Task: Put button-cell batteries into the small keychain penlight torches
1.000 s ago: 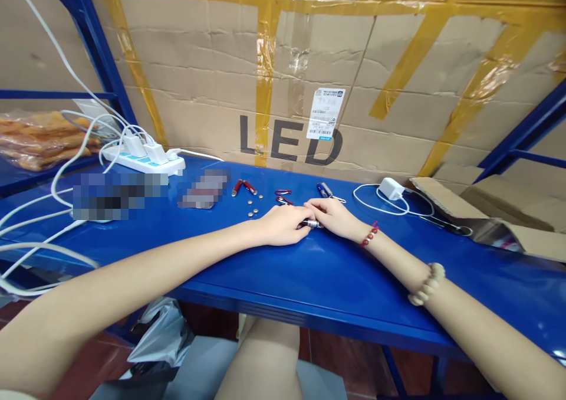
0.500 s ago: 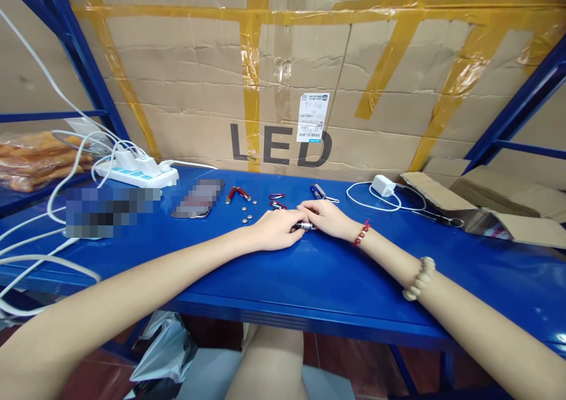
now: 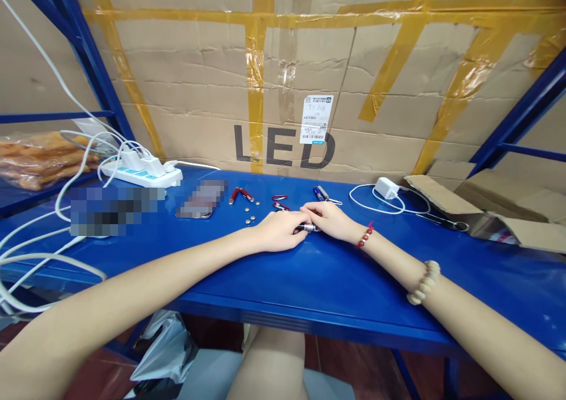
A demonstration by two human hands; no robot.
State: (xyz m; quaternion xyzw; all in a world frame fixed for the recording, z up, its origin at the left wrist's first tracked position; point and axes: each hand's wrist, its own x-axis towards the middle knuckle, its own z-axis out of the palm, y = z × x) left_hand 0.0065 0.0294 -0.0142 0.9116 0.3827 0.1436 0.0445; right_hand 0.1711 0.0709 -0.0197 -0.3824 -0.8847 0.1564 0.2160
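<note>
My left hand [image 3: 279, 231] is closed round a small black and silver cylinder [image 3: 308, 227] above the blue table. The fingertips of my right hand [image 3: 327, 218] meet the left ones at the cylinder's upper side; whatever they pinch is too small to make out. Just behind my hands lie red carabiners [image 3: 279, 197]. Two red cylinders [image 3: 246, 194] and several small button cells [image 3: 253, 217] are to the left. Behind my right hand are blue and grey cylinders [image 3: 319, 193] with a silver clip [image 3: 335, 202].
A phone [image 3: 202, 199], a blurred-out object and a white power strip [image 3: 145, 173] with cables occupy the left. At the right are a white charger [image 3: 386, 188] with its cable and an open carton [image 3: 490, 205]. A large cardboard box [image 3: 198, 81] stands behind.
The whole view has shifted slightly, so things appear a little further right. My hands keep nearly the same pose round the cylinder.
</note>
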